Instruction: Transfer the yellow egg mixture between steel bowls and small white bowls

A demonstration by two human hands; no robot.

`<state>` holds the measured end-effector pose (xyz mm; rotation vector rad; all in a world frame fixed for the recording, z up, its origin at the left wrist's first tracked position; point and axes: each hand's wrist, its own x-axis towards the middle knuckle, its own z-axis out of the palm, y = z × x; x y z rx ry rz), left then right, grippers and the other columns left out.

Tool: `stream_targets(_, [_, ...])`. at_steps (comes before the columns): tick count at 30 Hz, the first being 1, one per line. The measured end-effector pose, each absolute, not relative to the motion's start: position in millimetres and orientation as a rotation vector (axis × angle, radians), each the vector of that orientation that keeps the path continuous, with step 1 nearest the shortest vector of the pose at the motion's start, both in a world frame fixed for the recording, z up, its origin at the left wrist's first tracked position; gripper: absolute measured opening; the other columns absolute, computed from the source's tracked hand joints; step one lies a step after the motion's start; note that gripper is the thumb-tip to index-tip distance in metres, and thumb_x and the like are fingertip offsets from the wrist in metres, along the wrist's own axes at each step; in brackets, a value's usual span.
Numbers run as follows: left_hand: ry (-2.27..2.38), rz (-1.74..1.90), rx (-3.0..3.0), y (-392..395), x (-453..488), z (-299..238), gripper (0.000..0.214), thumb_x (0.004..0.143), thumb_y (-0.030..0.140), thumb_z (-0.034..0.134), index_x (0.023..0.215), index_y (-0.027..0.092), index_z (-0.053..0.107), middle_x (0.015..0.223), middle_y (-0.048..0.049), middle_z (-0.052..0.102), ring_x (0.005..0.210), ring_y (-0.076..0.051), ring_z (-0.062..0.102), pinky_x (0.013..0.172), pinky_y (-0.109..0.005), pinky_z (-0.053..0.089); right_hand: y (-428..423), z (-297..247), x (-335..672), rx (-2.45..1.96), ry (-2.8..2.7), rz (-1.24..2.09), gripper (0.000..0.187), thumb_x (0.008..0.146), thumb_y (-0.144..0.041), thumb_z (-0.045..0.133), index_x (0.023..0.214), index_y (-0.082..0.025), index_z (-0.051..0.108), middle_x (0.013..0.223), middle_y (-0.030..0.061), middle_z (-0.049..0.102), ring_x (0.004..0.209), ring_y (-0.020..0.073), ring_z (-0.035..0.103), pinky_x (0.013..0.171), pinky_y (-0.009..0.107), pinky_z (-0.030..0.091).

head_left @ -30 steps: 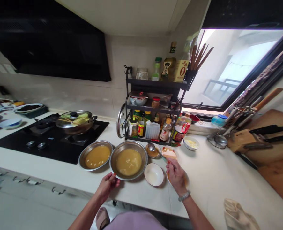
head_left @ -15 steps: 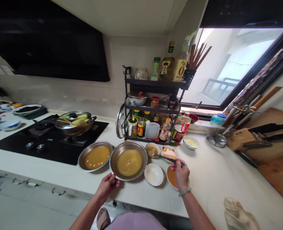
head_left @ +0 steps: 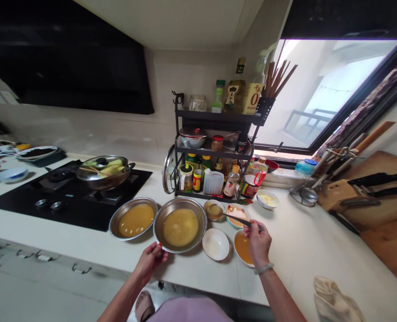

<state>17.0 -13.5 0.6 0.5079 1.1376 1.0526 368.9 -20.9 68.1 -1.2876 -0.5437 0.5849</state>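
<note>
left hand (head_left: 150,260) on metal bowl (head_left: 180,225), right hand (head_left: 259,243) holding spoon (head_left: 230,215)

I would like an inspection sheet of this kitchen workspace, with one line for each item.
surface: white counter, with bowls crowded near its front edge.
job's things: large metal bowl of yellow liquid; spoon with its tip in a small sauce bowl; bowl of orange liquid; white bowl.
clutter: second metal bowl; spice rack; knife block; cloth.
hands: left hand grips the large metal bowl's rim; right hand holds the spoon.
cables: nothing seen.
surroundings: stove with a lidded pan; window.
</note>
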Motion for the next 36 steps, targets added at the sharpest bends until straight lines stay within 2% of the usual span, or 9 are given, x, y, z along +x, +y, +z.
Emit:
stream_targets(11, [1.122,1.054,0.514,-12.4,14.9,-6.5,0.031,0.065,0.030,0.082,0.075,0.015,0.058,0.058,-0.0025,0.065,0.052,-0.012,0.061,0.053,-0.022,0.051,-26.9,96.5,344.3,-1.220,-0.693,0.659,0.035,0.076,-0.052,0.065,0.086,-0.019,0.059,0.055,-0.0025,0.060,0.044,0.0139,0.054,0.040,0.025,0.044])
stream_targets(15, [1.137,1.047,0.512,-12.7,15.3,-5.0,0.028,0.067,0.029,0.081,0.074,0.015,0.058,0.058,-0.0030,0.065,0.052,-0.012,0.061,0.054,-0.022,0.051,-31.3,94.9,330.8,-1.264,-0.903,0.658,0.035,0.081,-0.054,0.060,0.089,-0.020,0.061,0.056,-0.0027,0.060,0.040,0.0128,0.052,0.040,0.025,0.045])
stream_targets(22, [1.135,1.040,0.518,-12.6,16.1,0.1,0.027,0.067,0.028,0.080,0.074,0.015,0.058,0.057,-0.0021,0.065,0.052,-0.012,0.062,0.054,-0.022,0.051,-41.2,94.9,321.3,-1.126,-1.390,0.536,0.025,0.087,-0.042,0.054,0.087,-0.022,0.070,0.072,0.0022,0.064,0.049,0.0127,0.057,0.045,0.026,0.050])
stream_targets(29, [1.135,1.039,0.511,-13.2,15.6,-0.2,0.027,0.067,0.029,0.080,0.074,0.015,0.057,0.057,-0.0023,0.065,0.051,-0.012,0.061,0.054,-0.022,0.050,-30.5,79.7,344.2,-1.303,-1.092,0.458,0.030,0.087,-0.046,0.052,0.096,-0.019,0.064,0.061,-0.0020,0.059,0.044,0.0127,0.054,0.045,0.026,0.049])
stream_targets(36, [1.125,1.041,0.514,-12.7,14.4,-6.0,0.033,0.063,0.033,0.083,0.075,0.015,0.058,0.058,-0.0031,0.066,0.052,-0.012,0.061,0.054,-0.022,0.051,-23.1,50.6,356.3,-1.415,-1.036,0.488,0.036,0.082,-0.052,0.055,0.091,-0.019,0.063,0.058,-0.0030,0.058,0.041,0.0143,0.053,0.045,0.028,0.047])
